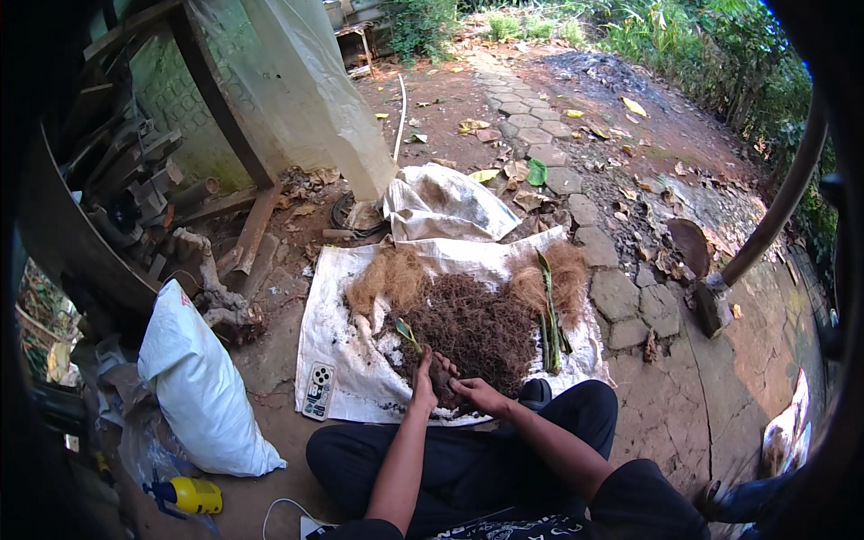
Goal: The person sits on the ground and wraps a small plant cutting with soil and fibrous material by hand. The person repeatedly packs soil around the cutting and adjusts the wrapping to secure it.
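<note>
My left hand (pixel 424 386) holds a small plant (pixel 407 332) with green leaves pointing up and away from me. A dark brown clump of growing medium (pixel 443 393) sits around its base, between my palms. My right hand (pixel 480 397) pinches the near right side of that clump, its fingertips partly hidden. Just beyond both hands lies a heap of dark fibrous material (pixel 472 324), spread on a white woven sack (pixel 324 283). Long green leafy cuttings (pixel 552 324) rest to the right of the heap.
Tan coconut-like fibre (pixel 388 277) lies at the sack's far left, with more fibre (pixel 567 277) at far right. A phone (pixel 318 390) rests on the near left corner. Left stand a full white sack (pixel 202 385) and a yellow spray bottle (pixel 192 496). Another person's leg (pixel 749 499) shows lower right.
</note>
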### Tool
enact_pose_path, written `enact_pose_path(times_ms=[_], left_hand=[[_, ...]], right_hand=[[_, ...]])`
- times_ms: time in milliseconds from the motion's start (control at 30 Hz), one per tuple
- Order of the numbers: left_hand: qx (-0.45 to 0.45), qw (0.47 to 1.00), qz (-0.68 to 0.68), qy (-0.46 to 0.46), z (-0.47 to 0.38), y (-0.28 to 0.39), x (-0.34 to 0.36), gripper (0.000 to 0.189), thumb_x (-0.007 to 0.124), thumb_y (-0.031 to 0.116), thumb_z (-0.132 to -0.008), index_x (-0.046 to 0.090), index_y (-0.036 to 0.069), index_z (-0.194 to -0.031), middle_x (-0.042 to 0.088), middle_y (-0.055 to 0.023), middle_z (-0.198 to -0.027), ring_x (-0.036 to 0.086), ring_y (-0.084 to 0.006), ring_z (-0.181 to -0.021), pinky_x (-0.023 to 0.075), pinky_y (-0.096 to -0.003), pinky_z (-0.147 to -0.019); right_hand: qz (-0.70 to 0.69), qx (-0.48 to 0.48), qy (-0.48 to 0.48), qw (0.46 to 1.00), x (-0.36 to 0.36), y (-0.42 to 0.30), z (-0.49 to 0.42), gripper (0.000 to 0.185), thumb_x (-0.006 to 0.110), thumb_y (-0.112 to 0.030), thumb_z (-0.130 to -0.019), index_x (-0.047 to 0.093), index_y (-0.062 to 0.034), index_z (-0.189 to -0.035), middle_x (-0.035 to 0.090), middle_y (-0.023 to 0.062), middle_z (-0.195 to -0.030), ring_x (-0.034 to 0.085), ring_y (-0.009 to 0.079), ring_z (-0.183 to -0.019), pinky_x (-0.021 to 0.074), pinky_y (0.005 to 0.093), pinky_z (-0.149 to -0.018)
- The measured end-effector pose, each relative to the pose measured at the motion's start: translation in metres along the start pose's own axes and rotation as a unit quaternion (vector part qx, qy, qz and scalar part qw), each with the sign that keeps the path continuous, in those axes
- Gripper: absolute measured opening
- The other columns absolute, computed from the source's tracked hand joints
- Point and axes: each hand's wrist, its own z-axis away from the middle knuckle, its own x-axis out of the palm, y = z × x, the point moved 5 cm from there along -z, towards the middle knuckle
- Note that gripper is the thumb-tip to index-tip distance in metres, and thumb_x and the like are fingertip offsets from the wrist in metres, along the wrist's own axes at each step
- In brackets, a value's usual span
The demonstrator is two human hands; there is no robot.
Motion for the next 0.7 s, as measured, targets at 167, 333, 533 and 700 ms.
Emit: enact_pose_path(times_ms=[167,333,533,700], left_hand=[[0.032,0.997,-0.047,0.053,-0.004,0.0,-0.008,0.041,0.068,0.05,-0.095,0.05,0.013,-0.088,0.051,-0.0023,-0.073,0.055,-0.0183,-0.063,0.0507,-0.0337,-0.059],[0.021,0.997,-0.05,0.062,-0.006,0.0,-0.014,0.033,0.07,0.036,-0.095,0.051,0.012,-0.084,0.053,-0.0014,-0.072,0.056,-0.0162,-0.062,0.0495,-0.0327,-0.054],[0.057,0.978,-0.137,0.144,-0.003,0.002,-0.015,0.03,0.076,0.033,-0.091,0.057,0.01,-0.086,0.055,-0.0017,-0.07,0.058,-0.0161,-0.061,0.0496,-0.031,-0.053],[0.088,0.953,-0.256,0.138,0.003,0.005,-0.002,0.037,0.075,0.041,-0.091,0.06,0.007,-0.086,0.061,-0.0038,-0.074,0.06,-0.0153,-0.065,0.049,-0.031,-0.061]], right_hand=[[0.105,-0.007,0.04,0.994,0.002,0.004,-0.006,0.052,0.054,-0.046,-0.105,0.067,0.0011,-0.121,0.069,0.0034,-0.095,0.059,0.0101,-0.081,0.0499,0.0279,-0.075],[0.101,-0.029,0.045,0.993,0.003,0.006,-0.01,0.053,0.054,-0.048,-0.104,0.068,0.0007,-0.121,0.069,0.0043,-0.093,0.06,0.0113,-0.082,0.0501,0.0292,-0.075],[0.094,0.053,0.045,0.993,0.008,0.01,-0.012,0.071,0.049,-0.06,-0.102,0.064,0.0044,-0.127,0.07,0.0104,-0.101,0.064,0.0164,-0.089,0.0524,0.0331,-0.08],[0.066,0.063,0.078,0.993,0.005,-0.005,-0.008,0.07,0.049,-0.066,-0.099,0.068,0.0021,-0.101,0.065,0.0064,-0.086,0.061,0.0174,-0.075,0.0535,0.0348,-0.069]])
